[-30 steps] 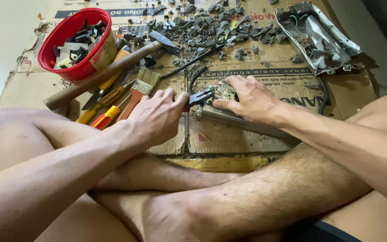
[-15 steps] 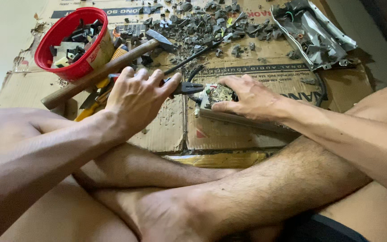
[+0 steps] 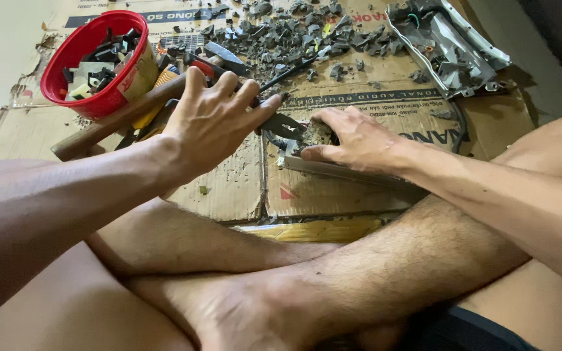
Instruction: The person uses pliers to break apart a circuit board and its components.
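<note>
Since half a second ago the left hand point(image 3: 213, 123) has drawn its fingers in, from a flat spread to a curl over the dark metal pliers point(image 3: 287, 123), whose handles are hidden under the palm; only the blackened nose shows, pointing right. The right hand point(image 3: 352, 140) has stayed put, fingers together and pressed down on a small crusted grey component point(image 3: 317, 133) sitting on a long pale metal strip point(image 3: 333, 170) at the middle of the flattened brown cardboard sheet point(image 3: 229, 188).

At far right lies a crumpled silver metal casing point(image 3: 447, 45), its top edge cut off by the frame. At far left a round red plastic bowl point(image 3: 56, 78) holds dark and pale scraps, too jumbled to tell apart. A long wooden hammer handle point(image 3: 112, 120) runs from beside the bowl under the left hand. Small grey broken chips point(image 3: 294, 36) litter the far cardboard.
</note>
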